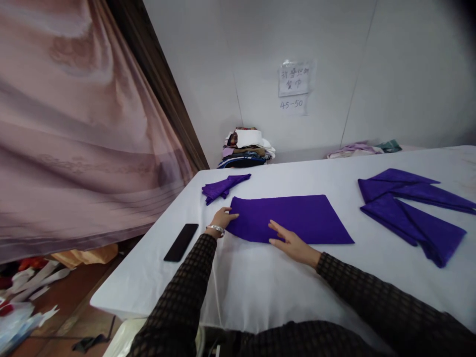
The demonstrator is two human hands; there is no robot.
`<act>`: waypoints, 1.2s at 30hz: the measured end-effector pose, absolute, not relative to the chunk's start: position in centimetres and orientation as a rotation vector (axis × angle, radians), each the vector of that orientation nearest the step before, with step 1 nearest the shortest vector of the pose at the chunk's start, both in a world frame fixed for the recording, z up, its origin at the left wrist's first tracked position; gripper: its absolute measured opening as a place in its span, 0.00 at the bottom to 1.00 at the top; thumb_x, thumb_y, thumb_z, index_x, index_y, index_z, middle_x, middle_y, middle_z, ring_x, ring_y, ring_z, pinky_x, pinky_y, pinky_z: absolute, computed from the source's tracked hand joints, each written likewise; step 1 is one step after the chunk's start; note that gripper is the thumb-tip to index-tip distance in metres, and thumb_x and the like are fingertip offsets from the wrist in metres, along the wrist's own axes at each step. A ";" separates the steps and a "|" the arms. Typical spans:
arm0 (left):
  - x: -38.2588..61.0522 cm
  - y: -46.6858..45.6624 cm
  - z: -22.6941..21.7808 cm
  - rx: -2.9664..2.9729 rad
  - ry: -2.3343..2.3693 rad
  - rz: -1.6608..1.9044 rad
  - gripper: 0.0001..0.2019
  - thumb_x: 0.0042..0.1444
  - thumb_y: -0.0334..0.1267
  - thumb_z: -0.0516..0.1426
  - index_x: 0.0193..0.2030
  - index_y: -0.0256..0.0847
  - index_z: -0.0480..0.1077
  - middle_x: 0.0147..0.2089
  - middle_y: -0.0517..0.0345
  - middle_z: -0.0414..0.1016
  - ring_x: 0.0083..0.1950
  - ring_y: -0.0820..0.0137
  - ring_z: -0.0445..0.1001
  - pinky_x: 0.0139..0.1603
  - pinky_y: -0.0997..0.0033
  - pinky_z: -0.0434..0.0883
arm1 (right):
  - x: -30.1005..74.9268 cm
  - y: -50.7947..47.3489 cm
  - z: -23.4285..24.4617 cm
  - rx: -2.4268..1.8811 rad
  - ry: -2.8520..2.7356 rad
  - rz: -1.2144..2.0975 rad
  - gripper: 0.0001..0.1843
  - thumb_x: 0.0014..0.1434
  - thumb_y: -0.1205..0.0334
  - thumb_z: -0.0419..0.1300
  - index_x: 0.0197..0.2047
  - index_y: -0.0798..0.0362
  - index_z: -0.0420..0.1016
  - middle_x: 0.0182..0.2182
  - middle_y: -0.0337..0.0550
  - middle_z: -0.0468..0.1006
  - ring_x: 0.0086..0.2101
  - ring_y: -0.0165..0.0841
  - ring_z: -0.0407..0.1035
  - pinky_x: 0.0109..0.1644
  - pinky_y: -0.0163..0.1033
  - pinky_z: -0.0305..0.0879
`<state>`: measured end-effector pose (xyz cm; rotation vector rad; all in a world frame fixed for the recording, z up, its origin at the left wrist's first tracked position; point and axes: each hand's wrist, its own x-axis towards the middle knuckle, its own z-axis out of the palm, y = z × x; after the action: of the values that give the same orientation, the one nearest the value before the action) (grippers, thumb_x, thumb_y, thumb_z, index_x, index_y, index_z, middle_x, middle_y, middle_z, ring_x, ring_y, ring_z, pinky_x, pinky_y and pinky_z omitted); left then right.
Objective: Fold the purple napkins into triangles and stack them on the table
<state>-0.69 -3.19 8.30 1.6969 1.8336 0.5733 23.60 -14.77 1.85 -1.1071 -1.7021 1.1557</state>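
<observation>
A purple cloth napkin (290, 218), folded into a flat rectangle, lies in front of me on the white-covered table (267, 282). Its left end is pinched in my left hand (222, 218), thumb on top, and the edge there curves up slightly. My right hand (292, 244) is over the near edge with fingers stretched and apart; whether it presses on the cloth I cannot tell. Beyond my left hand is a small folded purple napkin (225, 188). More purple napkins (412, 210) lie overlapping on the right.
A black phone (181, 242) lies left of my left wrist. Piled fabrics (245, 148) stand behind the table's far edge, against a wall with a handwritten paper sign (293, 79). A pink curtain (85, 129) hangs at the left. Scraps (33, 282) litter the floor.
</observation>
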 end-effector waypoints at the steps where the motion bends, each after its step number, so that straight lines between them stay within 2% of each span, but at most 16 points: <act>1: 0.3 -3.0 9.2 1.713 1.781 0.618 0.21 0.47 0.39 0.62 0.48 0.36 0.69 0.34 0.56 0.76 0.36 0.69 0.74 0.35 0.73 0.69 | 23.2 -14.1 2.1 -1.063 -1.557 1.260 0.37 0.57 0.49 0.56 0.67 0.47 0.48 0.62 0.49 0.59 0.60 0.39 0.54 0.62 0.52 0.52; 6: 9.0 -2.3 12.4 1.843 1.474 0.726 0.26 0.43 0.40 0.65 0.51 0.40 0.68 0.29 0.65 0.70 0.30 0.76 0.69 0.32 0.77 0.67 | 24.2 -11.8 4.2 -0.822 -0.977 1.540 0.29 0.61 0.48 0.52 0.63 0.46 0.55 0.58 0.45 0.65 0.55 0.35 0.62 0.56 0.45 0.62; 8: 13.5 -2.6 12.0 1.878 1.240 0.743 0.29 0.42 0.40 0.66 0.53 0.36 0.66 0.28 0.65 0.68 0.28 0.76 0.68 0.31 0.76 0.66 | 26.1 -11.5 4.7 -0.806 -0.848 1.532 0.26 0.62 0.44 0.47 0.60 0.46 0.59 0.53 0.45 0.71 0.50 0.35 0.67 0.50 0.42 0.66; 10: 17.7 -3.6 10.4 1.885 1.074 0.755 0.33 0.43 0.42 0.65 0.57 0.36 0.62 0.29 0.64 0.70 0.29 0.75 0.69 0.32 0.74 0.67 | 28.6 -11.6 4.6 -0.860 -0.791 1.490 0.29 0.62 0.40 0.42 0.57 0.48 0.62 0.46 0.46 0.76 0.43 0.36 0.72 0.42 0.41 0.69; 12: 20.9 -5.1 8.3 1.863 0.873 0.707 0.38 0.47 0.43 0.63 0.63 0.36 0.54 0.31 0.61 0.73 0.32 0.73 0.71 0.35 0.72 0.68 | 31.1 -12.0 4.0 -0.957 -0.804 1.429 0.33 0.61 0.37 0.37 0.55 0.50 0.65 0.41 0.48 0.77 0.39 0.38 0.73 0.38 0.42 0.70; 14: 22.5 -6.8 6.2 1.833 0.747 0.731 0.38 0.51 0.44 0.60 0.66 0.38 0.48 0.40 0.55 0.75 0.40 0.71 0.73 0.42 0.69 0.69 | 33.4 -12.6 3.0 -1.070 -0.855 1.345 0.36 0.61 0.37 0.33 0.56 0.52 0.65 0.41 0.50 0.78 0.40 0.41 0.73 0.38 0.43 0.69; 17: 21.4 -8.7 4.0 1.930 0.807 0.819 0.32 0.55 0.45 0.57 0.64 0.42 0.52 0.50 0.52 0.73 0.47 0.68 0.72 0.50 0.63 0.68 | 36.0 -13.6 1.4 -1.179 -0.915 1.262 0.38 0.62 0.39 0.28 0.58 0.52 0.62 0.45 0.51 0.77 0.43 0.42 0.72 0.40 0.46 0.69; 20: 18.1 -9.9 2.7 2.112 0.969 0.865 0.25 0.56 0.44 0.55 0.60 0.43 0.59 0.54 0.52 0.70 0.54 0.65 0.69 0.57 0.58 0.65 | 37.5 -14.1 0.4 -1.210 -0.988 1.251 0.37 0.63 0.41 0.25 0.59 0.51 0.60 0.49 0.51 0.74 0.47 0.42 0.70 0.42 0.48 0.68; 22: 15.9 -10.5 2.1 2.249 1.046 0.836 0.24 0.56 0.44 0.55 0.59 0.43 0.60 0.57 0.49 0.67 0.59 0.63 0.64 0.61 0.55 0.61 | 38.1 -14.1 0.2 -1.226 -1.043 1.247 0.37 0.63 0.43 0.24 0.60 0.50 0.60 0.51 0.50 0.73 0.48 0.41 0.69 0.43 0.48 0.68; 25: 14.0 -11.5 1.1 2.421 1.100 0.739 0.27 0.53 0.43 0.57 0.60 0.42 0.60 0.61 0.48 0.62 0.63 0.60 0.58 0.63 0.52 0.57 | 38.6 -14.1 0.4 -1.190 -0.969 1.352 0.34 0.64 0.42 0.29 0.57 0.51 0.62 0.50 0.50 0.74 0.47 0.40 0.69 0.45 0.48 0.68; 27: 13.7 -12.0 0.5 2.493 1.114 0.687 0.28 0.51 0.40 0.58 0.60 0.42 0.60 0.62 0.49 0.62 0.64 0.60 0.57 0.64 0.51 0.56 | 38.8 -14.2 0.8 -1.131 -0.828 1.455 0.28 0.64 0.43 0.39 0.55 0.51 0.64 0.48 0.49 0.75 0.45 0.39 0.71 0.47 0.47 0.69; 29: 13.9 -12.2 0.0 2.522 1.153 0.663 0.27 0.51 0.37 0.57 0.59 0.41 0.61 0.61 0.49 0.62 0.64 0.59 0.57 0.64 0.51 0.57 | 39.0 -14.3 1.1 -1.127 -0.706 1.470 0.24 0.61 0.51 0.50 0.57 0.50 0.61 0.45 0.46 0.76 0.41 0.37 0.73 0.44 0.45 0.71; 32: 14.4 -12.0 -0.2 2.511 1.216 0.656 0.23 0.52 0.35 0.55 0.57 0.39 0.63 0.60 0.47 0.63 0.63 0.60 0.59 0.63 0.51 0.58 | 39.5 -14.6 1.4 -1.277 -0.625 1.331 0.38 0.53 0.65 0.58 0.65 0.49 0.48 0.35 0.41 0.78 0.30 0.33 0.73 0.34 0.40 0.73; 34: 14.6 -11.8 -0.1 2.502 1.228 0.662 0.21 0.53 0.35 0.54 0.56 0.39 0.65 0.60 0.47 0.64 0.63 0.60 0.59 0.63 0.52 0.59 | 39.9 -15.0 1.4 -1.376 -0.652 1.240 0.44 0.51 0.69 0.58 0.67 0.52 0.42 0.28 0.38 0.76 0.24 0.31 0.71 0.26 0.36 0.71; 36: 14.6 -11.7 -0.1 2.500 1.233 0.663 0.21 0.53 0.33 0.54 0.55 0.40 0.65 0.60 0.48 0.64 0.63 0.60 0.59 0.63 0.52 0.60 | 40.2 -15.4 1.3 -1.453 -0.722 1.163 0.45 0.50 0.70 0.58 0.68 0.53 0.41 0.25 0.37 0.74 0.22 0.31 0.70 0.21 0.33 0.67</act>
<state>14.60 -11.67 -0.05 2.5005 1.2326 0.6631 40.17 -15.42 1.26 -1.4534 -0.7221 1.1634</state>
